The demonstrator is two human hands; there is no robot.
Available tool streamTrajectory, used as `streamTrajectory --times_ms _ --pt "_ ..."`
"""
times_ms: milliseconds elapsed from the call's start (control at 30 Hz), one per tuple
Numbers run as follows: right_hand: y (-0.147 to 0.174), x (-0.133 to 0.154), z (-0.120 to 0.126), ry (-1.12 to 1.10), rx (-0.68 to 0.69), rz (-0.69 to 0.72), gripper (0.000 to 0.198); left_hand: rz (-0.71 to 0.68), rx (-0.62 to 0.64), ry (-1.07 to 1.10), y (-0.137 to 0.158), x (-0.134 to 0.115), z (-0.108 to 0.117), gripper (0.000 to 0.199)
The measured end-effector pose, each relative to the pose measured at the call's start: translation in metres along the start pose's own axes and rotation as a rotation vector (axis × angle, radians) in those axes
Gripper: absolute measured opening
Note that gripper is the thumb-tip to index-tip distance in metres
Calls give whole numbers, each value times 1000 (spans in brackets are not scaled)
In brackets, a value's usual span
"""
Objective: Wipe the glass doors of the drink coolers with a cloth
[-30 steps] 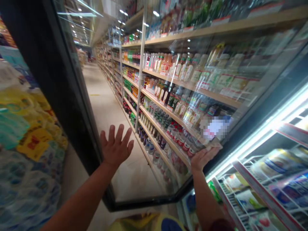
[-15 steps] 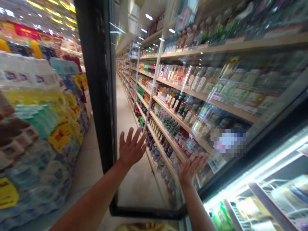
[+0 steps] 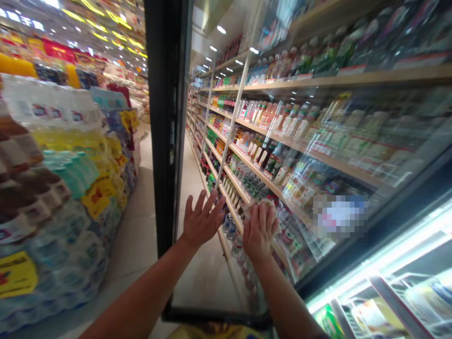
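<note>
5 fingers of the left hand (image 3: 203,220) are splaying wide against the smooth, clear pane (image 3: 208,278) of a black-framed cooler door (image 3: 165,141). Just beside it, the right hand (image 3: 260,235) is pressing a crumpled, pale cloth (image 3: 247,210) to the glass under closely set fingers; compared with 1 second earlier, it is lying nearer the left hand, well apart from the door's right edge.

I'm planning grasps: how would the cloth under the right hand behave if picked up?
The pale cloth is probably floppy: its edges look crumpled around the right hand. It is likely light, as that hand covers most of it. Its bunched shape seems unlikely to roll.
</note>
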State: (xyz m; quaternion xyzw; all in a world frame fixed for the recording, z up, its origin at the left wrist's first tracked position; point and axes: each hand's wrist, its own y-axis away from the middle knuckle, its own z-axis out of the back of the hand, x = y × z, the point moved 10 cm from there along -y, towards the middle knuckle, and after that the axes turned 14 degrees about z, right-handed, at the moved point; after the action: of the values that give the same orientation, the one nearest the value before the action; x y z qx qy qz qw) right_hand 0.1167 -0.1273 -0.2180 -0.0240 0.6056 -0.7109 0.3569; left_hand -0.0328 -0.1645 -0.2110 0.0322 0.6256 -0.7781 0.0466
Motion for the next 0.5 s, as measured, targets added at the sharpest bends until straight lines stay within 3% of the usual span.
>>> streamTrajectory --times_ms 133,367,500 --pt "-60 -8 9 6 -27 -12 59 3 -17 -9 3 2 -1 65" --pt "-81 8 11 5 -63 22 60 7 -15 35 2 2 2 70" --pt "-125 8 16 -13 -62 115 58 1 -9 43 1 2 2 71"
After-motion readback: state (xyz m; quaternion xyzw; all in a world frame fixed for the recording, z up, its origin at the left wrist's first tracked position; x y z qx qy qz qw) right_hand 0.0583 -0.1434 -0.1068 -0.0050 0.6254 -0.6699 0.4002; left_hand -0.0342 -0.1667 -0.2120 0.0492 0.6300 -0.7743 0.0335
